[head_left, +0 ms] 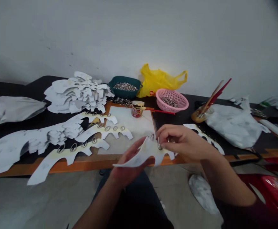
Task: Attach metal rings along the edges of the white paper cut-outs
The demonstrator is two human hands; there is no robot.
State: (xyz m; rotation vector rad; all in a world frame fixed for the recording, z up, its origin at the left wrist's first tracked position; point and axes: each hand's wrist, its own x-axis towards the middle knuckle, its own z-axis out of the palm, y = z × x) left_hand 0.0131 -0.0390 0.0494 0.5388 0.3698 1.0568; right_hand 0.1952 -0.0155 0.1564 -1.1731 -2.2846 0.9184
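My left hand (129, 167) is closed around a white scalloped piece (141, 156), held above the table's front edge. At that piece's upper edge, my right hand (186, 141) pinches an oval metal ring (159, 143). Another ring (151, 137) stands on the same edge, left of my right fingertips. More metal shows between the right fingers, partly hidden. To the left lie scalloped pieces (69, 152) with several rings along a yellowish strip. One more such piece (204, 136) rests to the right, behind my right hand.
Behind the white board (122, 117) stand a jar (137, 112) with a red-handled brush across it, a teal basket (123, 93) and a pink basket (184, 103) of rings. A yellow bag (158, 79), stacked pieces (67, 92) and a jar of brushes (197, 117) surround these.
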